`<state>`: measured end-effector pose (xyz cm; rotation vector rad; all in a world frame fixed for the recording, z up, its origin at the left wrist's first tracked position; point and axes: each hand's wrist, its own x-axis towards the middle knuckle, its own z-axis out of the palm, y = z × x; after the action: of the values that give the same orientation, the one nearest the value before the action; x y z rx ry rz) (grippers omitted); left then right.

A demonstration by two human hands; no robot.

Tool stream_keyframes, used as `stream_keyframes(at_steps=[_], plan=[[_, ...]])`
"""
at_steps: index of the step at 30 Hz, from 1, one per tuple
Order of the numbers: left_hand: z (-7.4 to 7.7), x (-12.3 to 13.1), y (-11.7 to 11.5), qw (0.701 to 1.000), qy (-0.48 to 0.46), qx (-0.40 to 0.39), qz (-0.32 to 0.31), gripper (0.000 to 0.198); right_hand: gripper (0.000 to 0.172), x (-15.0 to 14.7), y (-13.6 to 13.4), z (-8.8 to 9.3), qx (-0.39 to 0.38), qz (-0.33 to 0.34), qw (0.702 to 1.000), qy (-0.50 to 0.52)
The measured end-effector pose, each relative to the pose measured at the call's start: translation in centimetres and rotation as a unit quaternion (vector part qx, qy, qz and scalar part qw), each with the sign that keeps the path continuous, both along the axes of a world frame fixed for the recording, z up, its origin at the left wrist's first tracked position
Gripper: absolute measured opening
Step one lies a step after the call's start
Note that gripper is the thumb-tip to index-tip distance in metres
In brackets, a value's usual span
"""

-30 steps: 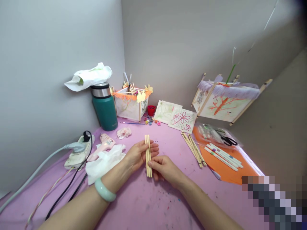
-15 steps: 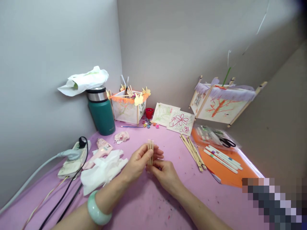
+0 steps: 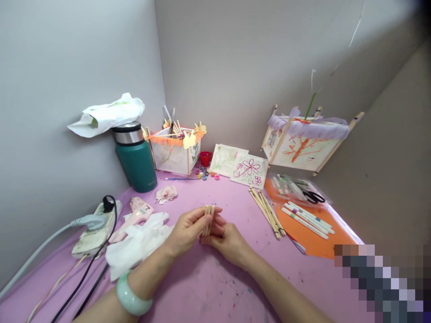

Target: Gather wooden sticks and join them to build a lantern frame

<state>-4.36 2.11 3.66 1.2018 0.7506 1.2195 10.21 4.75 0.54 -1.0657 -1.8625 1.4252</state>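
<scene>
Between my hands, over the pink tabletop, is a small bundle of short wooden sticks, held roughly upright. My left hand is closed around it, thumb across the front; a pale green bangle circles that wrist. My right hand pinches the bundle's lower end, its fingers partly hidden behind the sticks. Longer wooden sticks with dark marks lie to the right of my hands. A pink glue gun and crumpled white tissue rest at the left.
A green bottle and paper lantern box stand at the back, beside a red cup and drawn cards. A power strip trails cables. Scissors and white markers lie on orange paper. A second lantern hangs right.
My hands have tilted the stick bundle slightly, and it sits a little lower in the left grip. The whole view has shifted a little, so the surroundings appear farther left.
</scene>
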Motion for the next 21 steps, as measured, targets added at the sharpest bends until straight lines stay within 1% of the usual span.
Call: stream_keyframes(at_steps=[3, 5, 8, 11, 14, 15, 18, 21], plan=[[0.1, 0.3, -0.1, 1.0, 0.003, 0.013, 0.001, 0.032, 0.022, -0.1, -0.3, -0.4, -0.018, -0.029, 0.999, -0.012], [0.4, 0.6, -0.4, 1.0, 0.011, 0.019, 0.004, 0.03, 0.027, -0.1, -0.4, -0.5, -0.002, -0.03, 1.0, -0.001], [1.1, 0.8, -0.7, 0.998, 0.043, 0.041, 0.002, 0.026, 0.031, -0.2, -0.4, -0.2, 0.033, -0.017, 0.998, 0.043], [1.8, 0.6, -0.8, 0.998, 0.05, 0.046, -0.012, 0.024, 0.025, -0.3, -0.1, 0.2, 0.059, -0.01, 0.996, 0.063], [2.1, 0.4, -0.7, 0.998, 0.035, 0.039, -0.03, 0.026, 0.021, -0.7, 0.2, 0.0, 0.057, -0.018, 0.997, 0.05], [2.1, 0.3, -0.7, 0.998, 0.043, 0.043, -0.026, 0.027, 0.021, -0.8, 0.3, -0.1, 0.054, -0.016, 0.997, 0.052], [1.7, 0.3, -0.7, 0.996, 0.062, 0.059, -0.005, 0.031, 0.019, -1.1, 0.3, -0.6, 0.047, -0.001, 0.998, 0.048], [0.8, 0.1, -0.3, 0.997, 0.042, 0.062, -0.02, 0.035, 0.016, -0.5, 0.6, -0.9, 0.056, 0.026, 0.998, 0.013]])
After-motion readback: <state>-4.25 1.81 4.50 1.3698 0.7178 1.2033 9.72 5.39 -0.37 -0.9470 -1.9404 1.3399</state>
